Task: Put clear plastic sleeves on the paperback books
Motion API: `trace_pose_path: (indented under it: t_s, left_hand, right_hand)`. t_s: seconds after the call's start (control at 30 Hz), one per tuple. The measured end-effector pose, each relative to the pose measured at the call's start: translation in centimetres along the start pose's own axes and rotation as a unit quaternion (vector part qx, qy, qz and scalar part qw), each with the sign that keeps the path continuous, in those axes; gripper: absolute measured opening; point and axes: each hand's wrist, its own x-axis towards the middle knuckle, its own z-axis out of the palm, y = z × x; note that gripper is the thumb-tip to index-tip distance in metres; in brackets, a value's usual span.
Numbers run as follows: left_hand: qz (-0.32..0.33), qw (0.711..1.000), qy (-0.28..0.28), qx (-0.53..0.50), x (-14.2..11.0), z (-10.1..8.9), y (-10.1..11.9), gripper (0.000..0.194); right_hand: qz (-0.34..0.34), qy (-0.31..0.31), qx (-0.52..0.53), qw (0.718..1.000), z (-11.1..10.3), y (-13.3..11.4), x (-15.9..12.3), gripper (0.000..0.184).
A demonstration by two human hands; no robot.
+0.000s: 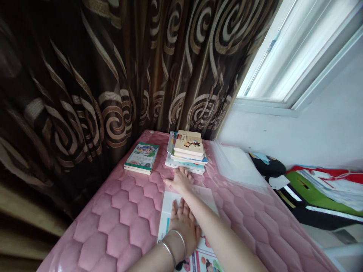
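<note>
On pink mattress (113,223): left hand (185,224) spread on printed paper (168,202), right hand (180,182) spread beside stacked books (188,145).

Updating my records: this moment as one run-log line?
left hand: flat on printed sheet | right hand: sheet's far end, near book stack | green-edged book: left of stack

The pink mattress with hexagonal quilting (113,215) looks like padded cloth with a soft sheen, beneath a smooth, pale printed paper sheet (167,206) and a stack of matt-looking paper books with cream edges (188,142). The dark brown swirl-patterned curtain (113,75) is woven cloth with satiny folds, and the clear plastic sheeting (241,164) looks glossy; two thin silver bangles (170,254) gleam like polished metal.
</note>
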Motion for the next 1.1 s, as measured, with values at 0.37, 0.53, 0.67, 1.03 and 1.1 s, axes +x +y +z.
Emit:
trace_pose_path:
  t_s: [0.37, 0.53, 0.67, 1.03, 1.1]
  left_hand:
    - [-0.024, 1.000, -0.019, -0.005, -0.3, -0.8, 0.4, 0.061]
    - [-0.016, 1.000, -0.022, -0.005, -0.2, -0.9, 0.4, 0.062]
    - [-0.005, 1.000, -0.020, -0.006, -0.1, -0.8, 0.2, 0.060]
    - [-0.018, 1.000, 0.006, -0.014, -0.3, -1.1, 0.2, 0.063]
    - [-0.013, 1.000, 0.015, -0.019, -0.2, -0.9, 0.1, 0.064]
  right_hand:
    - [-0.096, -0.115, 0.015, 0.989, 0.1, 0.4, -3.4, 0.090]
    - [-0.061, -0.077, 0.016, 0.995, 0.1, 0.6, -1.5, 0.087]
    - [-0.034, 0.005, 0.012, 0.999, 0.7, -0.1, 0.7, 0.060]
    - [-0.116, -0.086, 0.018, 0.989, -0.3, 4.7, -3.8, 0.067]
    - [-0.083, -0.080, 0.002, 0.993, -1.1, 8.1, -5.4, 0.055]
